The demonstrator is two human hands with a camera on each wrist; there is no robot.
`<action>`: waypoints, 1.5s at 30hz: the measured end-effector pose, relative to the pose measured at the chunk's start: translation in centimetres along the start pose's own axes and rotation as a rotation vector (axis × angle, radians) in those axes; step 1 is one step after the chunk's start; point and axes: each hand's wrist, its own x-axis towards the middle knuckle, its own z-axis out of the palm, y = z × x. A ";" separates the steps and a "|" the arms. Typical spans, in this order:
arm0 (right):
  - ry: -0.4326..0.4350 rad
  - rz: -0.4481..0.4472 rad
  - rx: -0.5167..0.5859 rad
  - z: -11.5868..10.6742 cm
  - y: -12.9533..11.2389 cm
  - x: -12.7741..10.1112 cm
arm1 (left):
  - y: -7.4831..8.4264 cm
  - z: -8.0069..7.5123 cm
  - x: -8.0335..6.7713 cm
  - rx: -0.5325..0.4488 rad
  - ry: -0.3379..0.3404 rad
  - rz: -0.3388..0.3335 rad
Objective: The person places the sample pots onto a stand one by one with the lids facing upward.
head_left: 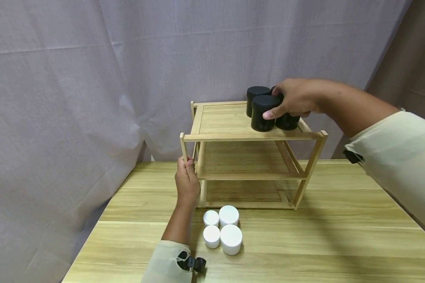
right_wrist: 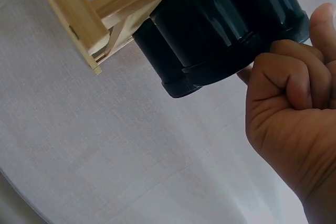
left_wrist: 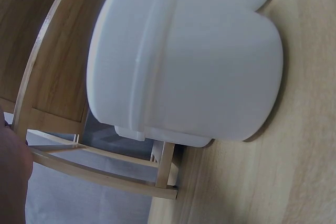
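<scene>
Steadily now: your right hand (head_left: pixel 296 97) is at one o'clock, its thumb and forefinger apparently pinching the front black jar (head_left: pixel 263 121) across its sides. That lidded jar sits toward the right of the top tier of the wooden three-tier shelf (head_left: pixel 233 137), with the left rear black jar (head_left: pixel 252 105) at its eleven o'clock and the right-hand black jar (head_left: pixel 287 122) at three, partly under your fingers. Another dark lid behind is mostly hidden. Your left hand (head_left: pixel 188 182), nearer nine o'clock, is wrapped around the shelf's front left post (head_left: pixel 183 148); hold that firmly so the frame cannot slide. With neighbours so close, it would be best to work straight up and down, spread thumb and forefinger evenly, and mind that your curled fingers don't nudge the right-hand jar. Give the four white jars (head_left: pixel 231 239) on the table (head_left: pixel 340 239), around seven o'clock, room from your left forearm.
</scene>
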 end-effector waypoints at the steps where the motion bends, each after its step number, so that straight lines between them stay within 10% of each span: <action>1: 0.007 -0.003 0.002 0.0 0.0 -0.1 | 0.0 0.0 0.0 -0.002 -0.001 -0.002; 14: 0.244 0.028 0.088 2.4 -0.1 -1.1 | 0.2 -0.1 0.1 -0.009 -0.004 -0.020; 31: 0.569 -0.140 0.238 8.0 -0.6 -2.1 | 0.0 -0.3 0.1 -0.016 -0.014 -0.021; 45: 0.555 -0.380 0.379 12.5 -0.2 -2.7 | -0.1 -0.4 0.1 -0.032 -0.017 -0.018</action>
